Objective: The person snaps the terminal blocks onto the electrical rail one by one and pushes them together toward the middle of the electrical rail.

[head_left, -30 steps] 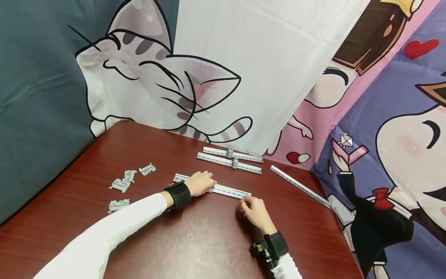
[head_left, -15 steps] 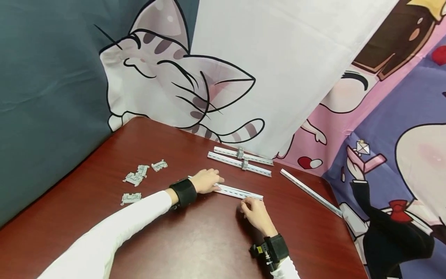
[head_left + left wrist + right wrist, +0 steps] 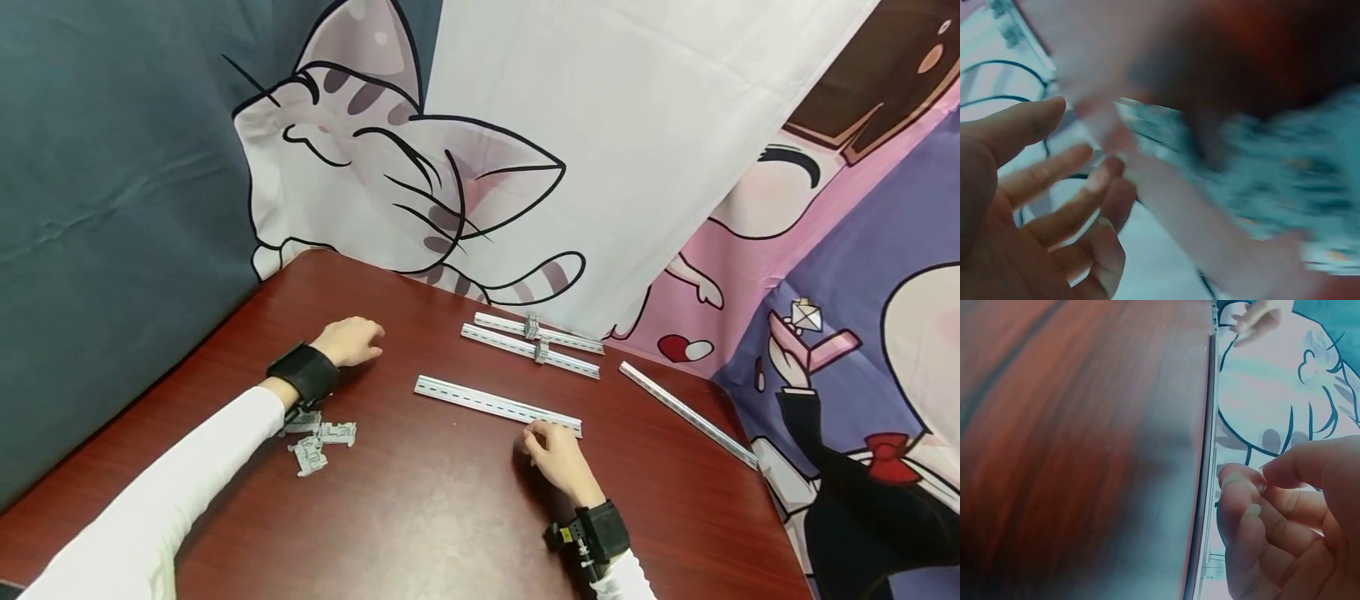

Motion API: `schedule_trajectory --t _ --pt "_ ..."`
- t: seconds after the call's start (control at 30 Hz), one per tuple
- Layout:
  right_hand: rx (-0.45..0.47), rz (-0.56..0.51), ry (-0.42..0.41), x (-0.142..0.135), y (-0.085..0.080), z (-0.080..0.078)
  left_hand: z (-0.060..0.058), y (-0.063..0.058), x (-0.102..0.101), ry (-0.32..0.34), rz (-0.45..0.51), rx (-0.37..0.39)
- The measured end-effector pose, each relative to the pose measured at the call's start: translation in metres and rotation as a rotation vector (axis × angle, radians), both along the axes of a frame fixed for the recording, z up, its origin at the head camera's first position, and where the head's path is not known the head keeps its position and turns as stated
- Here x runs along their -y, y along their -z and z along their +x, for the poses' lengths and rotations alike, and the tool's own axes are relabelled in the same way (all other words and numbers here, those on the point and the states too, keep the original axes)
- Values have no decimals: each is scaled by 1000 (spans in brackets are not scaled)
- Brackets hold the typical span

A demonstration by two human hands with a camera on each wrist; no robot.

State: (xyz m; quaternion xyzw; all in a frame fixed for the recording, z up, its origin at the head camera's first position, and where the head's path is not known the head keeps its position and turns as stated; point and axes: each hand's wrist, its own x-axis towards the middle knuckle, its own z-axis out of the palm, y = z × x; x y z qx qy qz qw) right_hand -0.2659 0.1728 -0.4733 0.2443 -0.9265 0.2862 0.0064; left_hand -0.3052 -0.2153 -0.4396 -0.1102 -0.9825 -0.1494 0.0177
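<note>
In the head view my left hand (image 3: 351,342) is over the left back part of the table, past the small grey terminal blocks (image 3: 337,433). Its fingers are loosely bent with nothing between them, as the left wrist view shows. Blurred terminal blocks (image 3: 1291,181) loom large there, close to the camera. A slotted metal DIN rail (image 3: 480,400) lies across the middle of the table. By its right end is my right hand (image 3: 558,454), fingers loosely curled. In the right wrist view the thumb is near the index fingertip and no object shows in the fingers.
Two more DIN rails lie at the back, each bearing a cluster of terminal blocks (image 3: 542,352). A bare rail (image 3: 686,414) slants along the right side of the brown table (image 3: 420,517). Printed cloth (image 3: 637,125) hangs behind the table.
My left hand has left the middle rail and moved left, uncovering the rail. The terminal blocks lie bunched closer together, nearer the front. My right hand stays by the rail's right end.
</note>
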Motion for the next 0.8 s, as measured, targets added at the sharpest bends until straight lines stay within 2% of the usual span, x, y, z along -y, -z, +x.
schedule_trajectory --t 0.17,0.3,0.47,0.6,0.8 --pt "2 -5 -2 3 -1 1 5 13 16 -132 -49 33" --pt "19 -4 -3 6 -1 2 8 23 21 -183 -58 75" --pt "47 -25 6 7 -2 4 7 26 22 -164 -66 76" --pt "75 -44 10 7 -3 6 9 23 20 -131 -44 50" --pt "83 -61 16 8 -3 9 16 11 3 -72 104 -9"
